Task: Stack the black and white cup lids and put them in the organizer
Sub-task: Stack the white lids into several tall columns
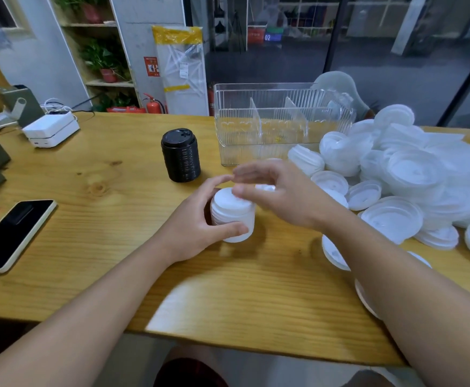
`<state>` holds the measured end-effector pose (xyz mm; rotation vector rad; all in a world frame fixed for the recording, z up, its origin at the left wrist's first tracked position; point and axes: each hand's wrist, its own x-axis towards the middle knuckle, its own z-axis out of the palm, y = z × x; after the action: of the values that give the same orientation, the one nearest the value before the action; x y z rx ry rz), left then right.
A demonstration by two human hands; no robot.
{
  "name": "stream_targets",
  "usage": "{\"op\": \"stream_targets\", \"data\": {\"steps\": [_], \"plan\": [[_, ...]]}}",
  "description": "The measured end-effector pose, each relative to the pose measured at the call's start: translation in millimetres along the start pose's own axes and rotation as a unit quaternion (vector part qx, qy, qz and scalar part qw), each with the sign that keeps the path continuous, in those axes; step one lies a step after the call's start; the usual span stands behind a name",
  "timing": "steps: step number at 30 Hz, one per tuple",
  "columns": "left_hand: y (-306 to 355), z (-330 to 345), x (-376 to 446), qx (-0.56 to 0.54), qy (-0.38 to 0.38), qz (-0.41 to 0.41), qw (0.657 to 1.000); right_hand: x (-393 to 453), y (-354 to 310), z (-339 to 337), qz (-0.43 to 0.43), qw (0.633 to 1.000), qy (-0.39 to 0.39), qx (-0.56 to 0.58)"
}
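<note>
A short stack of white lids (235, 219) stands on the wooden table (116, 247). My left hand (200, 219) grips it from the left, thumb in front and fingers curled round its back. My right hand (273, 191) hovers blurred just above and to the right of the stack, fingers loosely bent; whether it holds a lid is unclear. A tall stack of black lids (180, 155) stands behind on the left. The clear organizer (281, 121) with dividers stands farther back. A heap of loose white lids (396, 177) covers the table's right side.
A phone (13, 233) lies at the left, with white boxes (51, 129) and grey stands behind it. More white lids (334, 252) lie under my right forearm near the table's front edge.
</note>
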<state>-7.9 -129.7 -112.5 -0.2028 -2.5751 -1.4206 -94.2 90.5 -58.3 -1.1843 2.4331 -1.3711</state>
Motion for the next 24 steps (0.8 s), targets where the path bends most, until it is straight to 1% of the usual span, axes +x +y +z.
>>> {"op": "stream_targets", "data": {"steps": [4,6,10,15,18,21,24], "plan": [[8,3,-4,0.014,-0.004,-0.011,1.0,21,-9,-9,-0.013,0.994,0.097,0.057],[12,6,-10,0.02,-0.005,-0.011,1.0,28,-13,-15,-0.019,0.989,0.12,0.081],[32,25,-32,0.031,-0.018,-0.013,0.999,9,-26,-33,-0.021,0.988,0.13,0.08],[59,60,-61,0.028,-0.026,0.004,0.999,-66,-21,-47,-0.016,0.99,0.137,0.011],[72,80,-70,0.023,-0.017,0.01,1.0,-119,-11,-55,0.016,0.989,0.141,-0.038],[84,95,-74,0.021,-0.01,0.011,1.0,-163,-5,-62,0.066,0.987,0.136,-0.053],[96,109,-77,0.022,-0.012,0.016,1.0,-195,-2,-65,0.085,0.982,0.143,-0.086]]}}
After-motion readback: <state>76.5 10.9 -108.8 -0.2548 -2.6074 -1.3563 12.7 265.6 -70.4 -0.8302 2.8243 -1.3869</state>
